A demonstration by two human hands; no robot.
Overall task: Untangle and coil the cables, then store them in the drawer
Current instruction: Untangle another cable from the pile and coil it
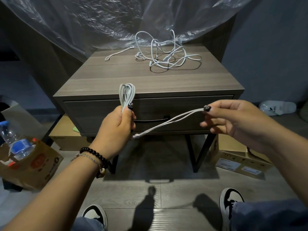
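A box point(33, 157) with a bottle point(16, 142) in it stood on the floor at far left. The left hand point(116, 125) held a coil point(127, 94) of grey cable upright in front of the desk point(150, 84), fingers point(130, 107) curled round its lower end, thumb pressed on the strands. From beneath that hand a doubled tail point(168, 121) ran across to the right hand point(233, 119), whose thumb and forefinger pinched its far loop; the remaining fingers were loosely curled and held nothing. The drawer point(183, 114) behind the hands was shut. On the desk top, towards the back, lay one loose cord point(120, 53) and, to its right, a tangle point(166, 52) of white cables, untouched.

Judgement: the step in hand was finishing the coil. To do it well, the right hand should bring the tail up to the coil in loops matching those already made, keeping light tension so no twist forms, while the left thumb clamps each new turn. The end could then be wrapped round the bundle to hold it. The drawer needs opening before storing.
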